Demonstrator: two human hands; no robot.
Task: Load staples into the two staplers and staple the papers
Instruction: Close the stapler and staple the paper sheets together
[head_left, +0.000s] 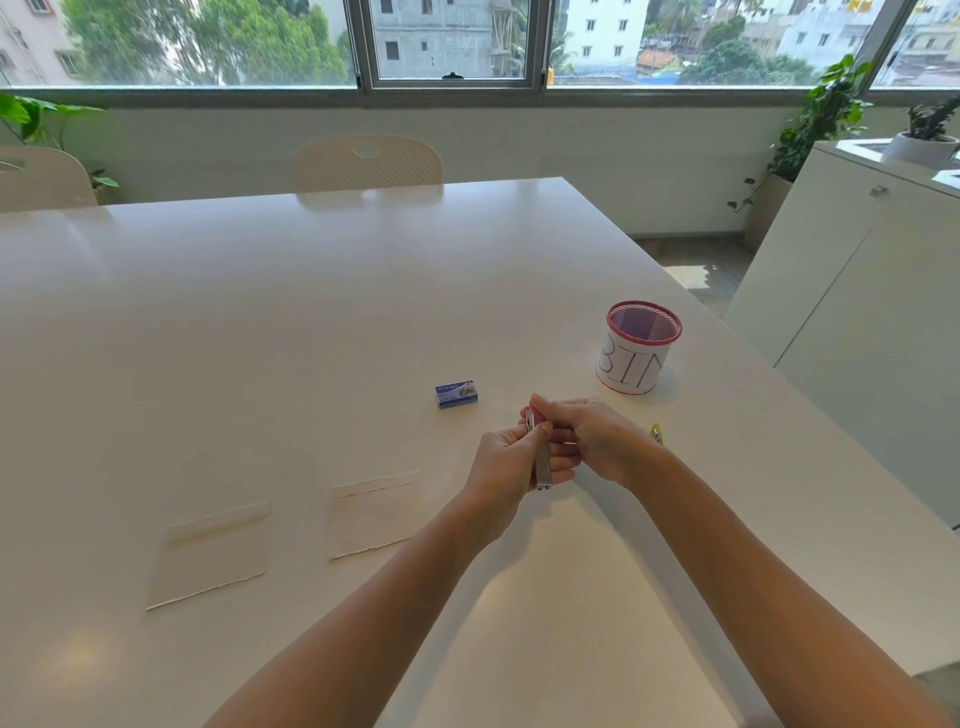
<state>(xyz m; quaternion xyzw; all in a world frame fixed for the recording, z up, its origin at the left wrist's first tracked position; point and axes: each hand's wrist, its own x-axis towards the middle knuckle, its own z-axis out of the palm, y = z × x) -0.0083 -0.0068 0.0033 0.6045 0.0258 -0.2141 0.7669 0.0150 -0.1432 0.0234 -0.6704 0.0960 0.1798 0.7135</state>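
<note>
While both hands hold the pink stapler (540, 452) up over the worktop (311, 312), the left hand (506, 457) grips its metal part and the right hand (592, 434) grips its top. A slip could drop it or pinch a finger.

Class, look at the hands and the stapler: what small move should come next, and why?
Probably reach for the blue staple box: both hands, left hand and right hand, hold the pink stapler apparently opened, and the box lies shut on the table.
</note>
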